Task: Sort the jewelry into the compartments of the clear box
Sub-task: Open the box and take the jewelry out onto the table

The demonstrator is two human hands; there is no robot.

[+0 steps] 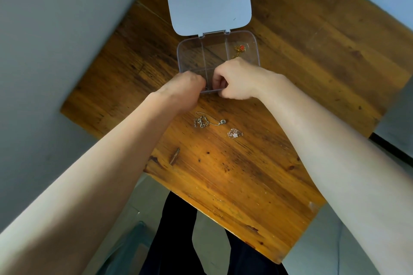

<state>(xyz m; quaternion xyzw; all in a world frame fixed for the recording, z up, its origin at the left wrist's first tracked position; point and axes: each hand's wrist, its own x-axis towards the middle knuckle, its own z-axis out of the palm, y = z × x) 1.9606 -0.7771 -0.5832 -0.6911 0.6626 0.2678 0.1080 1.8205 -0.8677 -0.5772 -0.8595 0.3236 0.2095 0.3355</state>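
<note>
The clear box [188,56] lies open on the wooden table, its white lid [209,2] folded back. A gold chain with an orange bead [239,49] rests in the far right compartment. My left hand [181,91] and my right hand [237,80] meet over the box's near middle compartment, fingers curled and pinched together. Whatever is between the fingertips is hidden. On the table just in front of the hands lie a silver chain with a round pendant [206,120] and a small rose-gold piece [234,133].
The wooden table [245,174] is set at an angle, its near corner over my dark-clothed legs [178,241]. A grey wall is close on the left, and grey floor shows on the right.
</note>
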